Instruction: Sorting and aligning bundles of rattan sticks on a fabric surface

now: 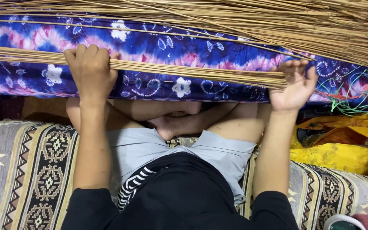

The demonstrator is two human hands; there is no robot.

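Observation:
A long bundle of thin tan sticks (192,71) lies across a blue and pink tie-dye cushion (184,47) in front of me. My left hand (91,71) wraps over the bundle near its left part, fingers curled around it. My right hand (294,85) is held flat and upright, palm pressed against the bundle's right end, fingers spread. I sit cross-legged in grey shorts, feet below the cushion.
A bigger loose heap of the same sticks (277,21) covers the top of the view. Tangled green and red strings (354,91) lie at the right. Yellow cloth (341,149) sits beside my right knee. A patterned woven mat (26,170) lies under me.

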